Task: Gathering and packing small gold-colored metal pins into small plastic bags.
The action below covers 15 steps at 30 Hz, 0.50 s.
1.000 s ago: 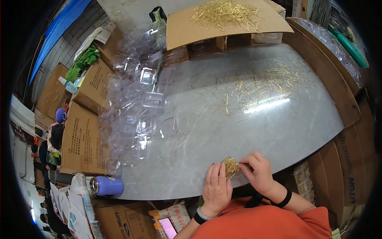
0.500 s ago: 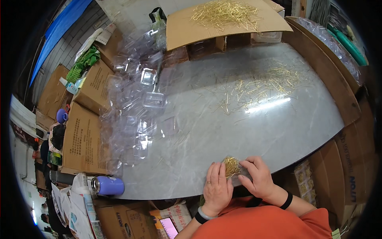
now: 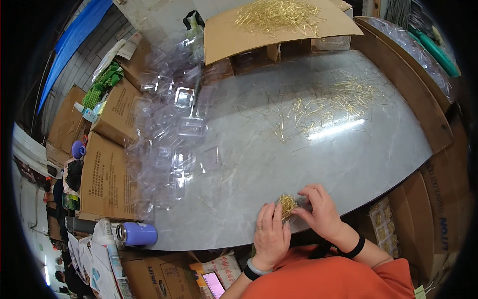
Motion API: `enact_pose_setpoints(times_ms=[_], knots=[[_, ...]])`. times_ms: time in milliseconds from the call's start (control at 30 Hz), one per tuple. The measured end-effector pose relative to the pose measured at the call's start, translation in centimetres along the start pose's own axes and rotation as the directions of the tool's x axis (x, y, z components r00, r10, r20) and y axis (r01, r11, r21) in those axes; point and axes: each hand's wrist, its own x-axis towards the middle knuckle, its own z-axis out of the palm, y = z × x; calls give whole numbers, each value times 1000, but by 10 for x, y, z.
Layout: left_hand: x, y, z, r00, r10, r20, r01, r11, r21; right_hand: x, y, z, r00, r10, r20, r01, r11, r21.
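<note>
At the near edge of the table, a small clear plastic box (image 3: 287, 205) is packed with thin gold wire pieces. My left hand (image 3: 270, 231) rests along its left side, fingers close together and thumb near its lower edge, holding it steady. My right hand (image 3: 321, 212) is on the other side, thumb tip at the box's right edge and fingers raised and apart from the thumb. More gold wire pieces (image 3: 338, 102) lie scattered over the far right of the grey table (image 3: 239, 174). The underside of the box is hidden.
Many empty clear plastic boxes (image 3: 169, 134) are heaped along the table's left side. A cardboard sheet (image 3: 219, 40) at the back carries a gold wire pile (image 3: 279, 15). A purple bottle (image 3: 139, 233) lies at the near left corner. Cardboard walls (image 3: 403, 84) border the right side.
My right hand's thumb has come in against the box while its fingers have lifted slightly. The box has shifted a little up and left. The left hand has hardly moved.
</note>
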Motion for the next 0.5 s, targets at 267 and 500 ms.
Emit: enact_pose_setpoints(times_ms=[267,500], knots=[[3,2,-3,999,5,32,-5,1000,-1,-6,-13,-10,930,-297,217,351,893,-281],[-2,-6,-6,997,48,-57,-55,989,-140,-16,-15,18,990,-137,33,140,982,-124]])
